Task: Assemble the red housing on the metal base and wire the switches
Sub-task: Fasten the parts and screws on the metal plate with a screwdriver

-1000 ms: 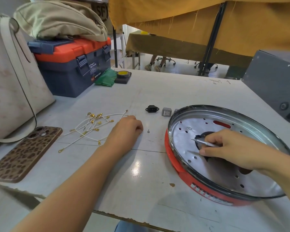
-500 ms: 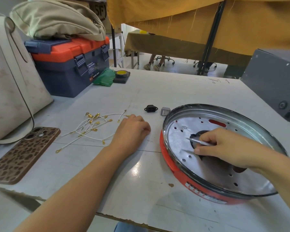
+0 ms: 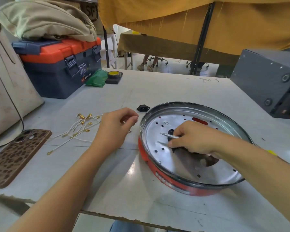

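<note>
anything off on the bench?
Mostly the table itself: its near edge is chipped and ragged under the left forearm. The white leads lie in a loose tangle beside the left hand. The red housing and metal base look seated evenly, no damage visible.

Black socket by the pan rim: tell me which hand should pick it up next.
Left. The left hand hovers over the table just short of the black socket, apparently holding nothing. The right hand is inside the metal base, gripping a thin metal tool.
</note>
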Demonstrator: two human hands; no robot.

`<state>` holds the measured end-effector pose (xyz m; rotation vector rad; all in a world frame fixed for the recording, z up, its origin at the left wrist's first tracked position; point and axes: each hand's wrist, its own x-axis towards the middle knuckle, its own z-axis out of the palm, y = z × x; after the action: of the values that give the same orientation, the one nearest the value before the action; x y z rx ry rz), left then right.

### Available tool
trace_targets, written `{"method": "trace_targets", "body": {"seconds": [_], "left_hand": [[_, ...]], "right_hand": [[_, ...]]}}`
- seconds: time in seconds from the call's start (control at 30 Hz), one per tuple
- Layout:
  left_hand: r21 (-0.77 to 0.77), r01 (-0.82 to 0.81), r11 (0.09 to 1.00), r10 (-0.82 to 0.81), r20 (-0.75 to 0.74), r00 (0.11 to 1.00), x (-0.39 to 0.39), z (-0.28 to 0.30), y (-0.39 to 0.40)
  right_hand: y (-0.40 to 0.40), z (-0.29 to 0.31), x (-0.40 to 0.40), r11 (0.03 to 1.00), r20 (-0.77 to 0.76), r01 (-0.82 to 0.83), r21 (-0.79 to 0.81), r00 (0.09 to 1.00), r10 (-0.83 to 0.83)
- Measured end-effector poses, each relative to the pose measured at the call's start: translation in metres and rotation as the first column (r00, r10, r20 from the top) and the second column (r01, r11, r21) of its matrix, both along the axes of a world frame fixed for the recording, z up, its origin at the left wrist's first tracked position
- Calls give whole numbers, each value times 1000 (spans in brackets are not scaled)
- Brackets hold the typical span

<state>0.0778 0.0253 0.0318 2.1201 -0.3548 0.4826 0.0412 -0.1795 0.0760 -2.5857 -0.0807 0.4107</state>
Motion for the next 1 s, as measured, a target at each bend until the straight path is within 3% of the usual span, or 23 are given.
{"method": "trace_targets", "body": {"seconds": [0.2,0.3,0.47,0.53,0.6,0.7,0.77,0.87,0.93,1.0], "left_hand": [[-77,34,996,-32,19,999,-16,17,3],[-28,48,998,-47,23,999,-23,24,1],[57,173,983,-171,-39,985,-33,35,-11],[34,208,977,-205,-84,975,-34,37,-20],[10,239,971,-236,-114,965,-34,40,-29],[1,277,961,-275,-118,954,-35,44,-42],[21,316,948,-312,-114,943,-39,45,-48],[120,390,913,-373,-144,917,-49,42,-57],[184,414,892,-388,-161,908,-53,37,-63],[244,407,880,-378,-160,912,-55,34,-66]], "right_hand": [[19,-5,5,998,63,16,62,998,-20],[21,-4,6,997,109,23,80,993,-32],[9,5,5,1000,275,-3,-23,961,10],[0,10,5,982,304,3,191,951,-63],[-6,16,1,896,270,-16,444,956,-116],[-19,19,-4,829,236,-50,557,967,-100],[-31,20,-6,866,236,-67,495,970,-60],[-51,19,-8,977,216,-115,182,974,74],[-59,18,-11,988,167,-152,17,975,147],[-62,16,-14,982,150,-182,-43,971,186]]}}
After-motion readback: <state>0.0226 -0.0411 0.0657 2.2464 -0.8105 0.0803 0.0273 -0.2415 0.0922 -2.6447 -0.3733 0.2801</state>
